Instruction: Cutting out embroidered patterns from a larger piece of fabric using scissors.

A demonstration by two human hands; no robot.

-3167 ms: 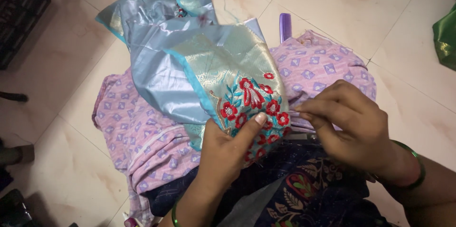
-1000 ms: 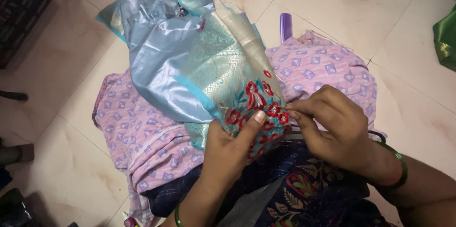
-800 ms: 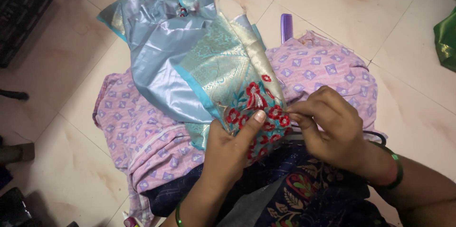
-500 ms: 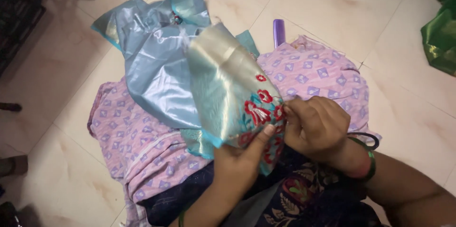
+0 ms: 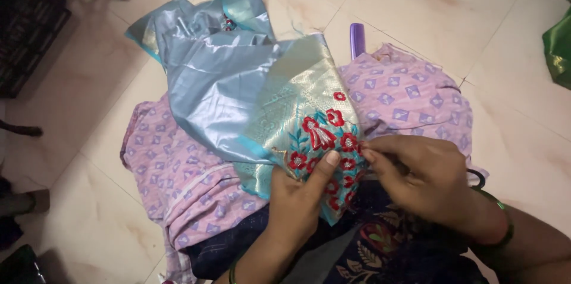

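Two hands at frame centre: left hand [image 5: 297, 201] and right hand [image 5: 428, 180], fingers closed, pinching one blue embroidered cloth [image 5: 262, 99]. Beneath it: one lilac printed cloth [image 5: 410, 93]. Above it, on the floor: one purple comb [image 5: 357, 39].

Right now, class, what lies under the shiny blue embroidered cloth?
A lilac patterned garment lies under the shiny blue cloth, showing on both sides. The left hand supports the embroidered edge. What lies beneath the cloth's middle is covered.
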